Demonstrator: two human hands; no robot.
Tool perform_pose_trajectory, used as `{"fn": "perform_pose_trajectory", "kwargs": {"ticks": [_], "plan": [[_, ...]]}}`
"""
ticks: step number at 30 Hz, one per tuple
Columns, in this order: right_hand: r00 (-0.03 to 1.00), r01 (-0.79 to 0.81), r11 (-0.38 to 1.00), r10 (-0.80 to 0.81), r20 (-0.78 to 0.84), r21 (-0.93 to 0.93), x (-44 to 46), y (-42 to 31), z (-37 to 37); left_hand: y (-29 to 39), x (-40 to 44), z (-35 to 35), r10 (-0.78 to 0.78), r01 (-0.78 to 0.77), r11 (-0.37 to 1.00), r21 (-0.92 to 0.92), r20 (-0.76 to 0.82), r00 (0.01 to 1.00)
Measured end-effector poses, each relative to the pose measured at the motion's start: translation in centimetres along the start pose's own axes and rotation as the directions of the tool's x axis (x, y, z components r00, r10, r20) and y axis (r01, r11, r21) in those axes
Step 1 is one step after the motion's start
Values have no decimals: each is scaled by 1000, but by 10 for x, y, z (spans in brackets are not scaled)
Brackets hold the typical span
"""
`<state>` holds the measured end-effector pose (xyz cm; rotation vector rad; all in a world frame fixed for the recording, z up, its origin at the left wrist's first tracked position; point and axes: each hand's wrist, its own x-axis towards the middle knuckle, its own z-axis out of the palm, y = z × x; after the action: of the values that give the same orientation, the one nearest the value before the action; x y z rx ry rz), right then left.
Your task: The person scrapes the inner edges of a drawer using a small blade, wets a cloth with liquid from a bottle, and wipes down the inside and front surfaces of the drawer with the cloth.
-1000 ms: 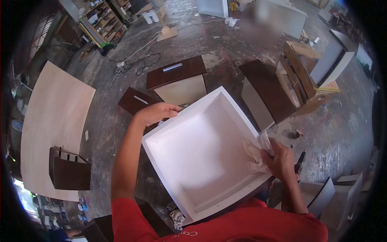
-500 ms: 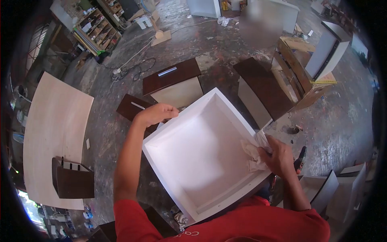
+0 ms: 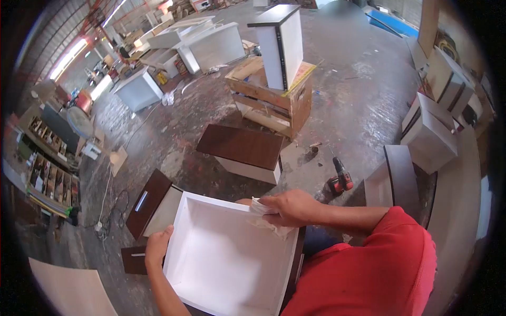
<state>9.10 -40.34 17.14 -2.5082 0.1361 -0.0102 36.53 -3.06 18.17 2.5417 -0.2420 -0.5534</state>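
Note:
A white-lined drawer with a dark brown front lies open side up before me, close to my body. My left hand grips its left side, thumb near the rim and fingers partly hidden behind the board. At the far right corner, my right hand holds a crumpled whitish cloth over the rim. Part of the cloth hangs down inside the drawer against the wall.
Just beyond are brown-fronted drawers, one ahead and another with a handle. A cordless drill stands on the floor to the right. Farther off, a wooden crate bears a white cabinet piece. More drawers line the right.
My view has swung to the right, bringing the drill and crate nearer the middle. The right hand with the cloth remains at the rim near the same corner; the left still holds the opposite side.

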Motion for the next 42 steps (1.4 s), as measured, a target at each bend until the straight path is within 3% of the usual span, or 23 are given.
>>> {"fn": "perform_pose_trajectory", "kwargs": {"ticks": [2,4,6,9,12,15,18,21,22,25,28,37,40,42], "plan": [[1000,-5,1000,5,14,-16,-3,-4,-4,21,-4,3,-4,8,986,169,-23,1000],[1000,20,1000,-20,13,-23,-4,-4,-5,31,4,13,-18,25,984,177,-44,999],[998,62,998,-62,-12,-23,-4,2,1,54,7,17,-26,28,986,166,-14,1000],[997,74,996,-75,-11,-53,-3,4,6,65,31,33,102,-102,995,20,2,995],[998,54,997,-55,-13,-46,-5,0,5,90,34,37,112,-111,992,61,-16,994],[999,25,997,-26,-19,-75,-7,-3,5,77,65,43,243,-243,969,37,-1,970],[1000,0,999,1,21,-49,-8,-4,2,80,37,40,459,-458,888,36,-64,886],[1000,20,999,-19,18,-40,-11,-7,-2,63,22,35,763,-745,634,204,-10,647],[1000,21,999,-20,18,-41,-10,-7,-1,62,14,34,765,-740,631,233,-24,644],[999,51,998,-51,7,-34,-9,-6,4,60,3,33,648,-606,717,344,-11,762],[995,96,995,-96,-22,-21,-6,-1,10,45,-2,36,702,-626,655,423,-34,711],[996,86,996,-85,8,-35,-3,-4,12,1,-64,18,681,-501,558,661,-21,732],[997,77,997,-77,-5,-33,-3,-4,11,-28,-80,12,752,-484,444,754,-20,659],[998,66,998,-67,-20,-19,-4,-3,10,-14,-115,-3,570,-420,571,706,28,821]]}}
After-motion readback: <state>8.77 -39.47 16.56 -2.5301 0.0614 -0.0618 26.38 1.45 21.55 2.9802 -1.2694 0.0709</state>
